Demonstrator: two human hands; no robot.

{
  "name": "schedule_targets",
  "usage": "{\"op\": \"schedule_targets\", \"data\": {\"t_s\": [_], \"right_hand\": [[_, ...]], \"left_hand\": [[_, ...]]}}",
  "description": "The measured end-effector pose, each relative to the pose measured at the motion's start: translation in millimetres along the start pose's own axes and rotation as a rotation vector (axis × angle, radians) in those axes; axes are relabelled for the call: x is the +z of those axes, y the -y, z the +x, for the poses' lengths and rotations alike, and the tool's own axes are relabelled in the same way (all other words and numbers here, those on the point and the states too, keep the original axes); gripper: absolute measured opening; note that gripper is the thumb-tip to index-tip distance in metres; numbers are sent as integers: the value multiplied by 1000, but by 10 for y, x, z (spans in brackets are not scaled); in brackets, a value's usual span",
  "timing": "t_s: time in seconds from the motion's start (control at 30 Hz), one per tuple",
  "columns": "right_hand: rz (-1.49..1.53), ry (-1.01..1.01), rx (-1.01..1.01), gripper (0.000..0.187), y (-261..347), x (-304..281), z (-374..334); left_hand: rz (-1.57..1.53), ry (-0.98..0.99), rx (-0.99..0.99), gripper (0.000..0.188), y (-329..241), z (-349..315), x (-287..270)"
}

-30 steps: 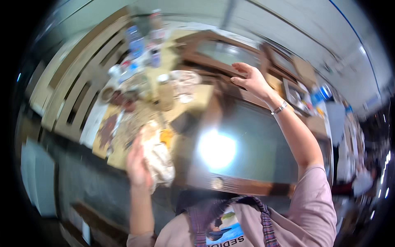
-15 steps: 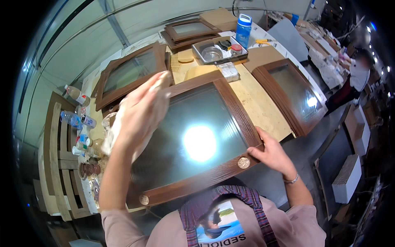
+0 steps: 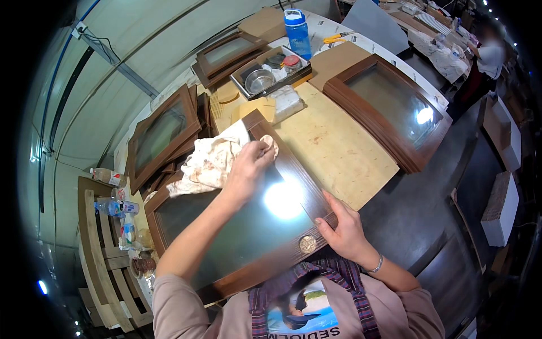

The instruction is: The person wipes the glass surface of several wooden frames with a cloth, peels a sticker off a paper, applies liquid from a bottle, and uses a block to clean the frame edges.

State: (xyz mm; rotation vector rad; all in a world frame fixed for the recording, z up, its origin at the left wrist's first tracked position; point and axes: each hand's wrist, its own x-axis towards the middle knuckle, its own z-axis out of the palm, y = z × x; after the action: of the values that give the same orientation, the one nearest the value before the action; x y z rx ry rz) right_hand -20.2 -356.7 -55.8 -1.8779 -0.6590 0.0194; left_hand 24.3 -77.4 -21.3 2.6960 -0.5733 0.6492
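Observation:
A brown wooden cabinet door (image 3: 307,186) with a glass pane (image 3: 237,237) lies tilted in front of me, a bright light reflected in the glass. My left hand (image 3: 248,169) is closed on a stained white rag (image 3: 212,161) and rests it near the far corner, over the frame and glass. A bunched end of the rag pokes out past my fingers, and the rest drapes to the left. My right hand (image 3: 347,229) grips the door's right edge, thumb on top of the wood. Near that thumb sits a round hinge hole (image 3: 307,244) in the frame.
More glazed doors are stacked at the left (image 3: 164,135), far (image 3: 228,53) and right (image 3: 389,107) of the table. Beyond the door stand a tray of supplies (image 3: 271,70) and a blue bottle (image 3: 297,34). Bottles (image 3: 116,207) line the left edge. Another person (image 3: 488,59) stands far right.
My left hand has come down from above the door's left side, moving right with the rag onto the far corner. My right hand keeps its hold. The view has shifted.

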Motion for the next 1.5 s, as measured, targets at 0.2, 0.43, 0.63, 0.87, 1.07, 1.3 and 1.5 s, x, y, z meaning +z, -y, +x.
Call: {"op": "schedule_targets", "data": {"t_s": [0.2, 0.43, 0.63, 0.87, 1.07, 1.3, 1.5], "right_hand": [[67, -20, -25, 55, -21, 3, 15], [70, -7, -51, 55, -4, -3, 14], [36, -26, -45, 55, -58, -12, 15], [77, -20, -85, 53, -69, 40, 31], [61, -87, -95, 49, -123, 19, 11], [61, -99, -92, 46, -143, 63, -7], [78, -94, -60, 46, -108, 101, -37]], "left_hand": [[-54, -25, -79, 28, 152, 21, -38], [57, -58, -183, 29, 505, 329, 7], [-165, 158, 178, 28, -296, 202, 46], [19, -41, -366, 27, 268, -32, -87], [-220, 290, 37, 30, -601, -240, -443], [-49, 162, 20, 38, -553, -300, -190], [145, 163, -95, 34, -196, -321, -245]]}}
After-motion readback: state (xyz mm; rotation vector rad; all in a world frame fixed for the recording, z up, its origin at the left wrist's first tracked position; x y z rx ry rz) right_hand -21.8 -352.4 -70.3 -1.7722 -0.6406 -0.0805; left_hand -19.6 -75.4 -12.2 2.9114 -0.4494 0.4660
